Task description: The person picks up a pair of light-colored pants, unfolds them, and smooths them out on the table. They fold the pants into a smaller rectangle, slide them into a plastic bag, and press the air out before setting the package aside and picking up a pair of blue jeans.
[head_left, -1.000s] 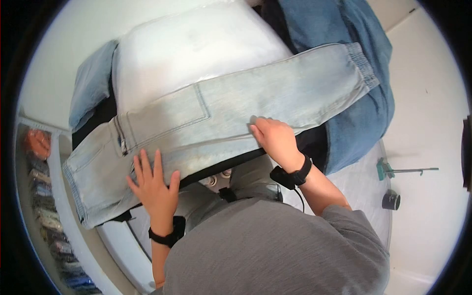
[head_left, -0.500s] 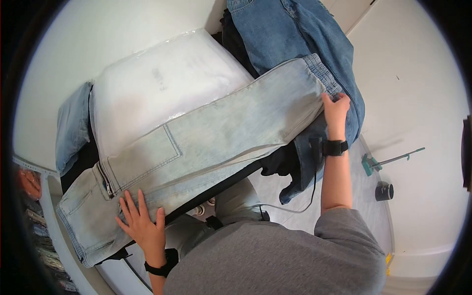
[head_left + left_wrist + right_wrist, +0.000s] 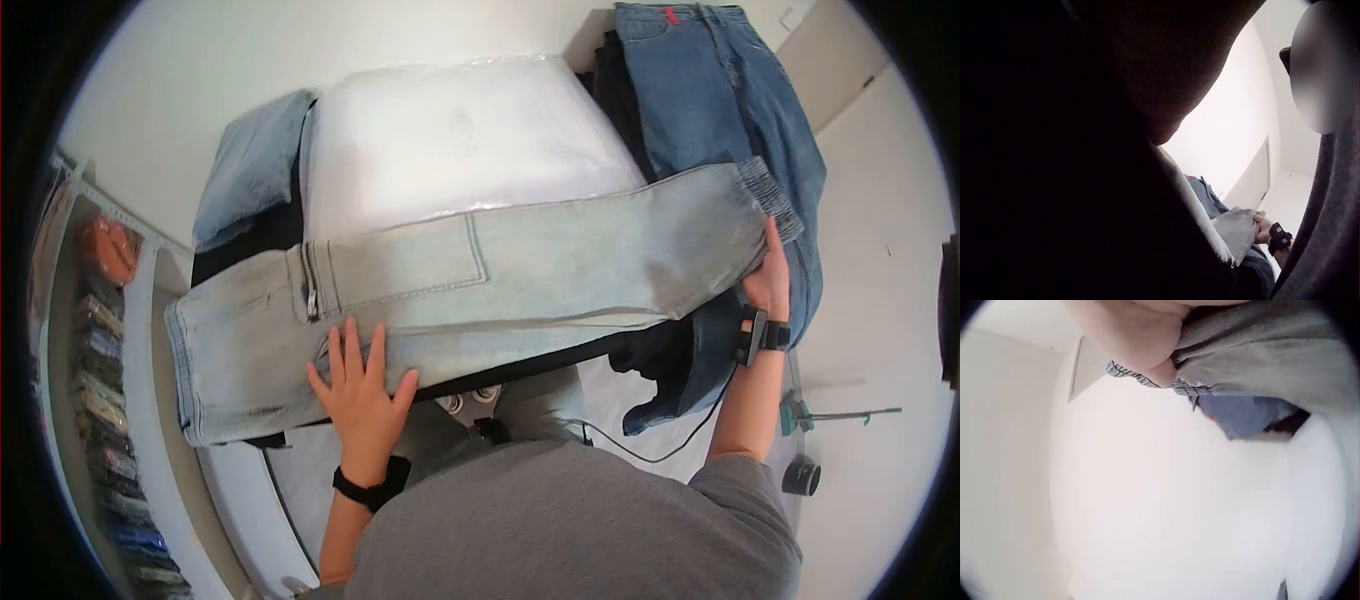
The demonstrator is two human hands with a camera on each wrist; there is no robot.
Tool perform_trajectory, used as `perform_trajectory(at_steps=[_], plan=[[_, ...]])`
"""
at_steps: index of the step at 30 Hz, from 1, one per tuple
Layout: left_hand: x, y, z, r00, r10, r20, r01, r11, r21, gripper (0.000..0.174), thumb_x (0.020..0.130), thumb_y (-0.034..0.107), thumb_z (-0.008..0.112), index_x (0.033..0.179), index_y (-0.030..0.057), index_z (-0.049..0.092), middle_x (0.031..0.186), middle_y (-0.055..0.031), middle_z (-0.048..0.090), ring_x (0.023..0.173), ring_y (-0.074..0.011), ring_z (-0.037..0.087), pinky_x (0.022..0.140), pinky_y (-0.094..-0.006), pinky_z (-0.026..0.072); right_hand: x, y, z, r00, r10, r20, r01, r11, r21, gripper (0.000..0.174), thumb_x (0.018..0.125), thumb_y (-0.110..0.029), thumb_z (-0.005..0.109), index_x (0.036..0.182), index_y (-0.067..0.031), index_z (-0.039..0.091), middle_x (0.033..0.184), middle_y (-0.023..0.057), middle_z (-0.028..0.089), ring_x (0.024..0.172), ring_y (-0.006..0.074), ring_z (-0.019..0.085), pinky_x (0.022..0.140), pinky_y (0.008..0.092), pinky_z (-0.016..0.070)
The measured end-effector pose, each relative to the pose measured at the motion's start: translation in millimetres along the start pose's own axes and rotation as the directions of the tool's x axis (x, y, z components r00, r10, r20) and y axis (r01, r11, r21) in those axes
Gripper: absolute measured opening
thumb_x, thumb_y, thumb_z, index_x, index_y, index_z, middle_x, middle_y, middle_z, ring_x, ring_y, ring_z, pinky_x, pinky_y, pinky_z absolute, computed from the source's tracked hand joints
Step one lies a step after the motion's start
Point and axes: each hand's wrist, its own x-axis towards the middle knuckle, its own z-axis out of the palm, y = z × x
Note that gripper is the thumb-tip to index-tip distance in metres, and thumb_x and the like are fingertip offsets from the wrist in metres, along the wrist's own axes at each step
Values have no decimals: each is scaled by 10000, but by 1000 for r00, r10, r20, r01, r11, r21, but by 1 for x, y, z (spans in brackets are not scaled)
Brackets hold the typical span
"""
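Observation:
A pair of light-blue jeans point(image 3: 560, 255), folded lengthwise, stretches across the table with the waistband at left and a gathered elastic cuff point(image 3: 768, 200) at right. My left hand point(image 3: 362, 400) lies spread on the jeans' near edge, just below the zipped pocket point(image 3: 310, 285). At the other end my right hand point(image 3: 768, 280) grips the leg beside the cuff, thumb uppermost and the other fingers hidden beneath the cloth. The right wrist view shows that thumb point(image 3: 1163, 372) against the cloth near the cuff. In the left wrist view the leg end point(image 3: 1235, 231) rises in the right hand.
Behind the jeans lies a stack in clear plastic point(image 3: 460, 140). Darker blue jeans point(image 3: 700, 90) drape over the right end, and a folded denim piece point(image 3: 255, 165) sits at back left. A shelf of bagged garments point(image 3: 115, 420) stands at left. A green-headed tool point(image 3: 795, 412) is at right.
My right hand has moved right from the middle of the near edge to the cuff end and taken hold of the leg there. The left hand stays spread near the pocket. The head view shifted.

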Motion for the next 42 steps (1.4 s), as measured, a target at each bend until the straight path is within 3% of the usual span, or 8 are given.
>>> perform_trajectory(at_steps=[7, 9, 10, 12, 14, 21, 34, 42], plan=[[1, -1, 3, 999, 1, -34, -1, 1000, -10, 600, 787, 441, 604, 1303, 147, 520, 1436, -133, 377, 1338, -323, 313, 1035, -615, 169, -89, 42, 133, 896, -409, 175, 442, 859, -258, 442, 940, -293, 551, 1236, 32, 507, 1218, 107, 574, 1086, 210, 557, 952, 332, 419], [-1, -2, 5, 999, -7, -44, 7, 1000, 9, 600, 790, 452, 598, 1303, 150, 519, 1435, -128, 381, 1334, -318, 322, 1029, -615, 179, -131, 77, 165, 817, -419, 397, 577, 606, -547, 425, 931, -260, 573, 1230, 35, 507, 1213, 115, 576, 1084, 210, 560, 927, 348, 431], [-1, -2, 5, 998, 2, -57, -2, 1000, 11, 599, 793, 451, 599, 1305, 152, 516, 1434, -126, 384, 1332, -318, 325, 1027, -617, 180, -142, 107, 170, 854, -193, 483, 473, 675, -566, 496, 870, -146, 619, 1302, 19, 439, 1278, 141, 527, 1175, 235, 494, 998, 346, 370], [-1, -4, 9, 997, 17, -81, -17, 1000, 8, 635, 757, 422, 630, 1316, 150, 504, 1445, -113, 372, 1341, -307, 315, 1023, -623, 181, -167, 163, 184, 456, -268, 849, 886, 223, -406, 773, 697, -62, 699, 1378, -2, 340, 1421, 214, 351, 1326, 362, 332, 1074, 435, 290], [-1, -4, 6, 999, 4, -39, -4, 1000, 8, 655, 734, 414, 641, 1315, 145, 503, 1452, -110, 362, 1347, -301, 306, 1024, -622, 181, -180, 222, 179, 340, 51, 939, 930, 129, -344, 865, 626, -126, 753, 1383, -32, 345, 1421, 162, 376, 1318, 312, 362, 1062, 442, 302], [-3, -5, 11, 996, 16, -93, -17, 1000, -15, 678, 679, 378, 670, 1289, 124, 520, 1468, -108, 337, 1360, -292, 286, 1021, -622, 182, -176, 225, 184, 428, -52, 902, 891, 192, -412, 783, 682, -170, 734, 1366, -43, 375, 1407, 144, 407, 1298, 279, 396, 1049, 441, 310], [-8, -16, 9, 1000, 19, -24, -23, 984, -175, 800, 773, 231, 574, 1405, -87, 202, 1483, -211, 252, 1388, -319, 230, 1064, -605, 118, -187, 233, 201, 336, 3, 942, 936, 108, -335, 692, 768, -278, 675, 1354, -39, 394, 1437, 146, 368, 1318, 287, 364, 1053, 449, 287], [-19, -41, -6, 991, 9, -131, -82, 826, -558, 639, 746, 34, 509, 1361, -29, 346, 1440, -193, 344, 1346, -325, 321, 1074, -510, 219, -191, 237, 202, 217, 24, 976, 976, -9, -217, 670, 770, -395, 684, 1356, -180, 443, 1432, 130, 372, 1295, 363, 357, 1017, 535, 301]])
